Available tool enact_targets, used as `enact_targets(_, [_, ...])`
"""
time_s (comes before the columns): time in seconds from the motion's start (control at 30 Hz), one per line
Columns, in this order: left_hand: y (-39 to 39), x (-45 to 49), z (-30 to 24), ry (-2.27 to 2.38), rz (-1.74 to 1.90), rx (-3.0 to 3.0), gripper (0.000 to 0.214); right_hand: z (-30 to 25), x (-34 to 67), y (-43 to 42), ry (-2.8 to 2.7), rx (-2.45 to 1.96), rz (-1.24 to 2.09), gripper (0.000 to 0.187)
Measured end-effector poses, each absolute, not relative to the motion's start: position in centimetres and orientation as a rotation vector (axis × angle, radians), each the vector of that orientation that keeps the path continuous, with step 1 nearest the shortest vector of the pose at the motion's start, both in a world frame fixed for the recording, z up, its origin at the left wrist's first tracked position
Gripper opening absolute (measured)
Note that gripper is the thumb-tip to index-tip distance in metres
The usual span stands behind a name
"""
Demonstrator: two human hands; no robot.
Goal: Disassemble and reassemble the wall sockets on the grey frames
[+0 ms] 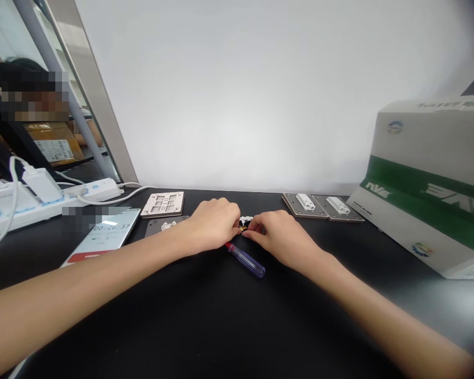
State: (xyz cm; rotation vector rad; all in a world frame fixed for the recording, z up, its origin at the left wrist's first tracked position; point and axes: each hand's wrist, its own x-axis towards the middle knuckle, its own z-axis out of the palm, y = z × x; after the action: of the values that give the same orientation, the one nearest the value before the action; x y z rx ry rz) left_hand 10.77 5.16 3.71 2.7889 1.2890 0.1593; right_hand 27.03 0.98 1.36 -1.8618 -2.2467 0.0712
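Observation:
Close together at the middle of the black table, my left hand and my right hand meet over a small white plastic part with brass-coloured pieces. Left fingers are curled and closed at its left side; what they grip is mostly hidden. Thumb and forefinger of my right hand pinch at the brass-coloured bits on its right side. A screwdriver with a clear purple handle lies just below the hands, its red collar partly under my left hand. Behind my left forearm, a grey plate with a white part is partly covered.
A pale square panel lies at back left. Two grey plates with white blocks lie at back right, near a large green-and-white box. A phone showing a timer and a power strip with cables stand left. Behind is a white wall.

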Motion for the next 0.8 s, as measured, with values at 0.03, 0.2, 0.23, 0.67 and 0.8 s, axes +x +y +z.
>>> enact_targets(0.03, [5.0,10.6,3.8,1.281,0.174,2.785,0.017,1.2,26.9,0.9,-2.236,-1.872,0.049,0.019])
enact_targets(0.2, [4.4,7.0,5.0,1.308,0.426,2.786,0.035,0.7,26.3,0.7,-2.197,-1.904,-0.066,0.023])
enact_targets(0.23, [4.4,5.9,5.1,1.336,0.473,2.783,0.04,0.8,26.2,0.7,-2.197,-1.903,-0.076,0.023])
enact_targets(0.67, [3.4,-2.8,3.7,1.338,0.092,2.666,0.093,1.8,24.1,-1.9,-2.35,-1.744,-0.142,0.034])
enact_targets(0.8, [2.5,-2.4,3.2,1.354,0.181,2.647,0.089,1.0,23.9,-2.1,-2.495,-1.709,-0.183,0.02])
